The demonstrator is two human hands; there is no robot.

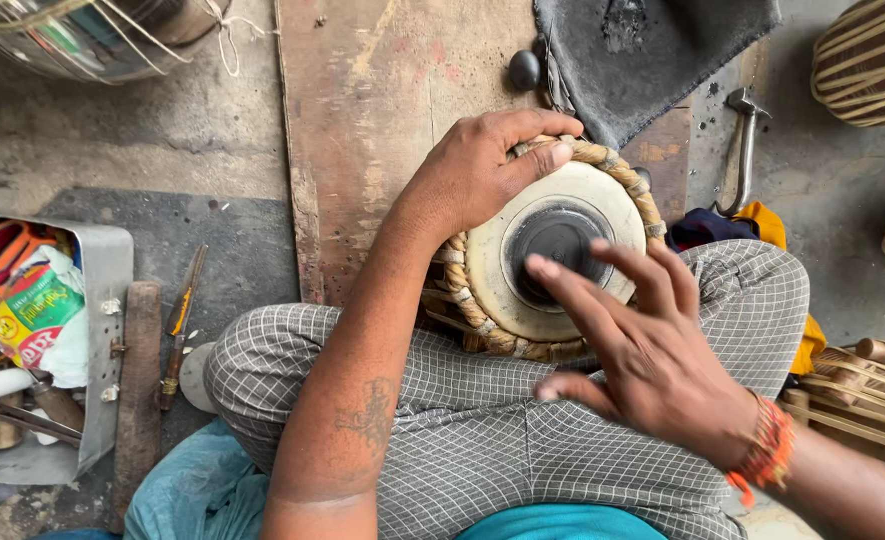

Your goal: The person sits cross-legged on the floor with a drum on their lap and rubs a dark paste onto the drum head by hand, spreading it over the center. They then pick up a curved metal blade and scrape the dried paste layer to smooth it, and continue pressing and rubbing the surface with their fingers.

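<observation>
A small drum (522,290) with a pale skin, a black centre patch (560,240) and a braided rope rim rests between my checked-trousered knees. My left hand (477,170) lies over the drum's far left rim, fingers curled on the braid and gripping it. My right hand (632,340) hovers over the near right side with fingers spread, the fingertips at the edge of the black patch. It holds nothing.
A worn wooden board (372,110) lies under the drum. Beyond it are a grey cloth (652,50), a round black stone (524,70) and a metal hammer (744,150). A metal box (102,330) of tools and packets stands at left, beside a file (180,330). More drums (867,60) sit at right.
</observation>
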